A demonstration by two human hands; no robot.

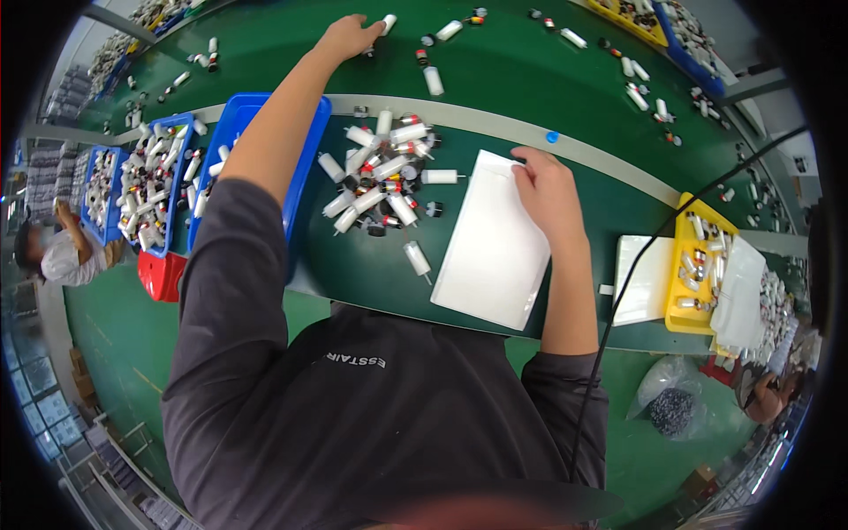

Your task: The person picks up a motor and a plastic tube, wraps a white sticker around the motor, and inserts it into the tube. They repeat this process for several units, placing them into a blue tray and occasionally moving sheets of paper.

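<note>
My left hand [351,38] reaches far over the green conveyor belt. Its bent fingers close around a white cylindrical part [389,25], whose dark end appears just below the fingers. Near the middle of the bench, my right hand [549,194] lies over the upper right edge of a white plastic bag [488,252]. The thumb and forefinger of that hand are apart. Between my arms is a loose pile of similar parts [373,181], white cylinders with thin tips and black or red ends. One such cylinder [417,260] lies apart, nearer to me.
Under my left forearm stands a blue bin [305,146]; more filled blue bins [163,231] stand farther left. A yellow tray [685,320] with parts is at right, beside white bags [643,274]. A black cable [632,276] crosses there. A blue cap [552,137] sits on the belt's rail.
</note>
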